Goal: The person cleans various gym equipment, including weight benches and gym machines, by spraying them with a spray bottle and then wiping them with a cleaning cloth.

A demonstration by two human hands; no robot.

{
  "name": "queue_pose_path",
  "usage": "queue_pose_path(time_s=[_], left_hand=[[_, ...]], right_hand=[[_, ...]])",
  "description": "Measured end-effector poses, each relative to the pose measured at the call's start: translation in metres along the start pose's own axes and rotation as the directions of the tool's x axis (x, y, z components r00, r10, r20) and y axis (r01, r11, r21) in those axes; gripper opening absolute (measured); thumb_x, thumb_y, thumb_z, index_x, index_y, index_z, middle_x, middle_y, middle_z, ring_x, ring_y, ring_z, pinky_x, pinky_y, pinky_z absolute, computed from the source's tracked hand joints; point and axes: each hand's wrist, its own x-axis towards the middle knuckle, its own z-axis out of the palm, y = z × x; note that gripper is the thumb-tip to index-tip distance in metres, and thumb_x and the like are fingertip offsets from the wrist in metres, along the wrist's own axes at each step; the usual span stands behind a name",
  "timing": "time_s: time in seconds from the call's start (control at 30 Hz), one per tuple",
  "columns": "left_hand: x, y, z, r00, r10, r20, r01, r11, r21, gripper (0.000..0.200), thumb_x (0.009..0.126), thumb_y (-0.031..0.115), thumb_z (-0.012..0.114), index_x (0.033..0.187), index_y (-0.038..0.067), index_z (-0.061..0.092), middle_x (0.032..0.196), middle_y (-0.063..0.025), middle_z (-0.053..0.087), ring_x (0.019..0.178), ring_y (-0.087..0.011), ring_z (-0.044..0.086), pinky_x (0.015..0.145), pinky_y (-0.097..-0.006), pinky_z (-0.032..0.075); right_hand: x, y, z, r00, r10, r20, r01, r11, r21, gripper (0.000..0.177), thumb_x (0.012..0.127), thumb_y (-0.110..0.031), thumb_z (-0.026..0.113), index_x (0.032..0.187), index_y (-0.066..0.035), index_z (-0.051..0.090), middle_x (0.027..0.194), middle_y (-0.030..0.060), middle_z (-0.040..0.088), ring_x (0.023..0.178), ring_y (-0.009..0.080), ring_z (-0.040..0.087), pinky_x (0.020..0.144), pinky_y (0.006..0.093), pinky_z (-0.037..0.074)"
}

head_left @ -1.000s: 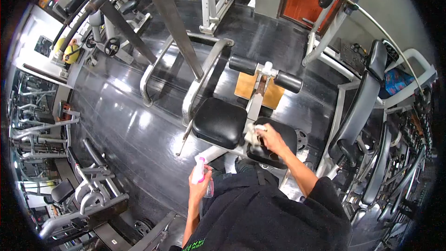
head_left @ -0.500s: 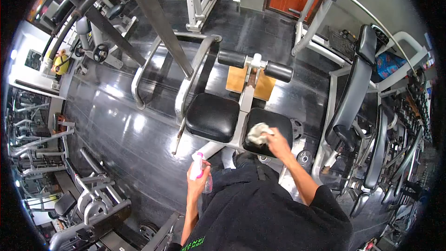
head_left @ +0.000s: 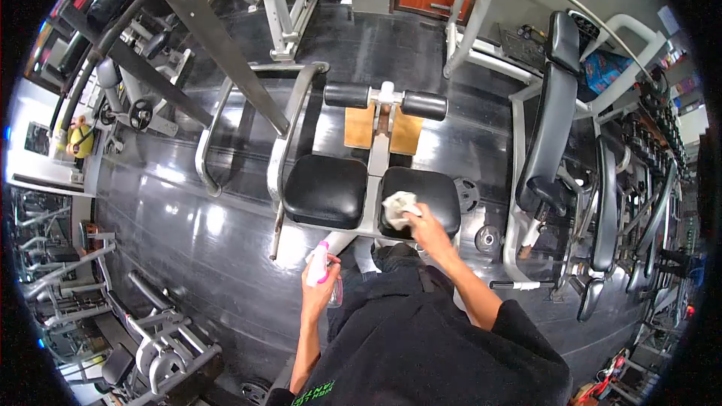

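My left hand [head_left: 319,293] is wrapped round a spray bottle [head_left: 319,265] with a white and pink head and a clear body, held low in front of my body. In my right hand [head_left: 430,233] is a crumpled whitish cloth [head_left: 400,210], on or just over the left part of the right black seat pad [head_left: 432,194]. Beside that pad is a matching left seat pad [head_left: 327,191], with a pale metal frame between the two. Beyond them, two black foam rollers [head_left: 347,95] are mounted on a white post.
A wooden board [head_left: 407,134] lies beneath the rollers. Left of the seats stands a curved metal frame [head_left: 204,158]. To the right are a padded bench [head_left: 549,128] and weight plates [head_left: 487,238] on the dark floor. More machines [head_left: 162,346] fill the lower left.
The view has shifted, so the seats and machines appear further left. My right hand and the cloth have moved slightly toward the right pad's left side. Both hands keep their hold.
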Motion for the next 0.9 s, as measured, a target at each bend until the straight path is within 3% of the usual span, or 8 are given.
queue_pose_path(time_s=[0.2,0.3,0.47,0.6,0.63,0.7,0.8,0.9], left_hand=[[-0.004,-0.010,0.000,1.000,0.006,-0.023,-0.007,0.998,-0.063,0.018,0.084,0.002,0.062,0.101,0.002,0.058,0.090,-0.0028,0.061,0.065,-0.0071,0.057,0.061,-0.0236,0.048],[-0.004,-0.014,0.003,1.000,0.009,-0.020,-0.010,0.998,-0.069,0.017,0.084,0.003,0.062,0.101,0.002,0.058,0.089,-0.0024,0.061,0.065,-0.0071,0.057,0.061,-0.0236,0.048],[0.000,-0.005,0.007,0.999,-0.001,0.040,0.000,1.000,0.013,0.017,0.084,0.003,0.062,0.101,0.002,0.058,0.090,-0.0026,0.061,0.066,-0.0069,0.057,0.060,-0.0235,0.047],[-0.005,0.001,0.009,1.000,0.012,0.013,-0.011,0.999,-0.043,0.018,0.084,0.003,0.062,0.102,0.001,0.057,0.091,-0.0029,0.061,0.066,-0.0069,0.057,0.060,-0.0235,0.048],[-0.006,0.000,0.008,1.000,0.018,-0.009,-0.019,0.999,-0.042,0.019,0.084,0.002,0.062,0.102,0.001,0.057,0.092,-0.0036,0.062,0.067,-0.0070,0.057,0.060,-0.0235,0.049],[-0.008,-0.013,0.004,1.000,0.012,-0.025,-0.013,0.999,-0.040,0.019,0.084,0.002,0.062,0.103,0.001,0.057,0.092,-0.0039,0.062,0.067,-0.0068,0.057,0.061,-0.0235,0.049],[-0.009,-0.020,0.003,0.999,0.013,-0.034,-0.015,0.999,-0.052,0.020,0.084,0.002,0.062,0.103,0.001,0.057,0.092,-0.0045,0.062,0.067,-0.0068,0.057,0.061,-0.0235,0.049],[-0.007,-0.016,0.006,0.999,0.016,-0.030,-0.017,0.999,-0.030,0.020,0.084,0.002,0.062,0.103,0.001,0.057,0.091,-0.0044,0.062,0.067,-0.0070,0.057,0.061,-0.0237,0.049]], right_hand=[[-0.028,0.042,-0.048,0.896,0.424,-0.135,-0.434,0.899,-0.060,0.035,0.073,0.007,0.051,0.106,-0.001,0.060,0.115,0.0199,0.048,0.100,0.0369,0.056,0.090,0.0408,0.046],[-0.014,0.034,0.001,0.953,0.084,-0.291,-0.143,0.972,-0.187,0.042,0.074,0.008,0.048,0.112,-0.004,0.060,0.118,0.0224,0.047,0.097,0.0397,0.056,0.088,0.0426,0.046],[0.006,-0.028,0.023,0.984,-0.172,-0.040,0.171,0.985,-0.026,0.033,0.078,0.001,0.052,0.105,-0.012,0.066,0.119,0.0198,0.052,0.100,0.0389,0.058,0.086,0.0439,0.049],[0.003,0.014,-0.014,0.973,0.229,0.031,-0.231,0.964,0.130,0.033,0.078,-0.003,0.053,0.109,-0.010,0.062,0.118,0.0167,0.051,0.094,0.0354,0.061,0.079,0.0397,0.052],[0.000,0.048,-0.015,0.995,0.047,-0.088,-0.062,0.984,-0.170,0.030,0.078,-0.001,0.052,0.106,-0.007,0.062,0.114,0.0175,0.052,0.091,0.0357,0.061,0.079,0.0402,0.052],[0.006,0.068,-0.038,0.908,0.391,-0.149,-0.412,0.898,-0.155,0.025,0.078,0.003,0.049,0.100,-0.004,0.060,0.104,0.0208,0.051,0.091,0.0403,0.058,0.079,0.0446,0.049],[0.013,0.091,-0.028,0.904,0.290,-0.314,-0.312,0.950,-0.022,0.031,0.076,0.005,0.049,0.104,-0.004,0.061,0.105,0.0235,0.051,0.086,0.0429,0.059,0.078,0.0478,0.049],[0.026,0.037,-0.005,0.981,0.183,-0.064,-0.186,0.982,-0.037,0.037,0.077,0.005,0.050,0.107,-0.011,0.064,0.115,0.0245,0.050,0.098,0.0396,0.057,0.083,0.0440,0.049]])
